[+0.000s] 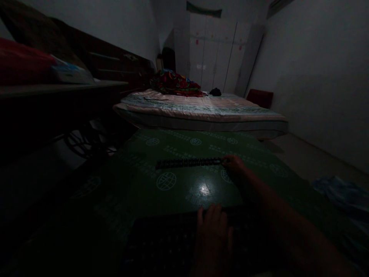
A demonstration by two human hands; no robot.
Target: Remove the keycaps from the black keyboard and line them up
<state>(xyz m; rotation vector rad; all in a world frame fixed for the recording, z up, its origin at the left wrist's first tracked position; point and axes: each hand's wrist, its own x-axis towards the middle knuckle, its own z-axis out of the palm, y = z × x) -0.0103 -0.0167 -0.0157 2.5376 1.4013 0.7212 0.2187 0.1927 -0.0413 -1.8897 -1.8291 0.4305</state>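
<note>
A green sheet (178,192) printed with pale globe marks is spread out in front of me. On it lies a long, narrow black patterned strip (187,163), running left to right. My right hand (234,166) reaches forward with its fingers closed on the strip's right end. Closer to me, my left hand (213,234) lies flat, fingers stretched out together, on a dark patterned cloth (164,242) at the sheet's near edge. The room is very dim and fine detail is lost.
A low bed (201,111) with a striped cover and a bright bundle of cloth (175,84) stands just beyond the sheet. A dark table with an iron treadle frame (83,142) is on the left. White wardrobes (216,54) line the back wall, and blue cloth (343,192) lies at right.
</note>
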